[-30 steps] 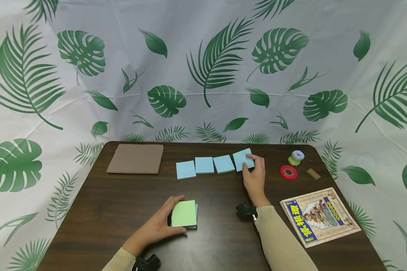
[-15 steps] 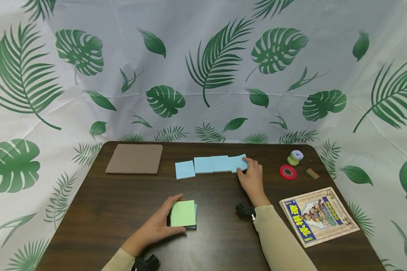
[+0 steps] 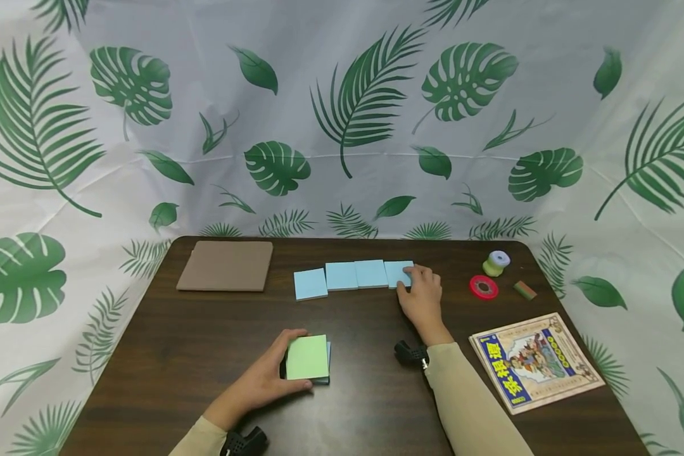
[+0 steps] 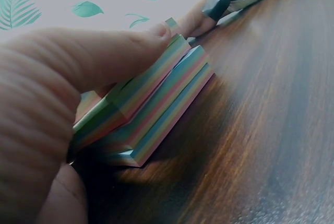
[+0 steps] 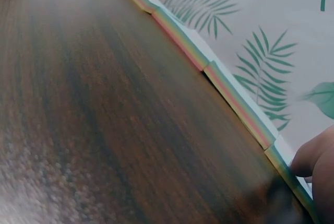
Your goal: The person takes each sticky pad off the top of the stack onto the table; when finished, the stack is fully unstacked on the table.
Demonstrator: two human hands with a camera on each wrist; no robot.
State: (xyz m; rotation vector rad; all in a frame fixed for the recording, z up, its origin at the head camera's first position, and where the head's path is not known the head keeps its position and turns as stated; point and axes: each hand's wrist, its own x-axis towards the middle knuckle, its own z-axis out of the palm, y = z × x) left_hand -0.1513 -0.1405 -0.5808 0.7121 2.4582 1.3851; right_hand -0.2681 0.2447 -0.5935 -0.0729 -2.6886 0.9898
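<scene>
A dark wooden table (image 3: 177,354) fills the scene. At its 10 o'clock lies a brown pad (image 3: 226,266); at 4 o'clock, an illustrated booklet (image 3: 536,362). Four blue sticky-note pads (image 3: 342,277) sit in a row at 12 o'clock, and the right hand (image 3: 420,296) rests curled fingers on the rightmost pad (image 3: 396,272). Near 6 o'clock, the left hand (image 3: 262,380) grasps a green-topped sticky-note stack (image 3: 308,358), thumb and fingers around its edges. At 2 o'clock sit a red tape roll (image 3: 484,287), a small spool (image 3: 497,263) and an eraser (image 3: 525,290).
</scene>
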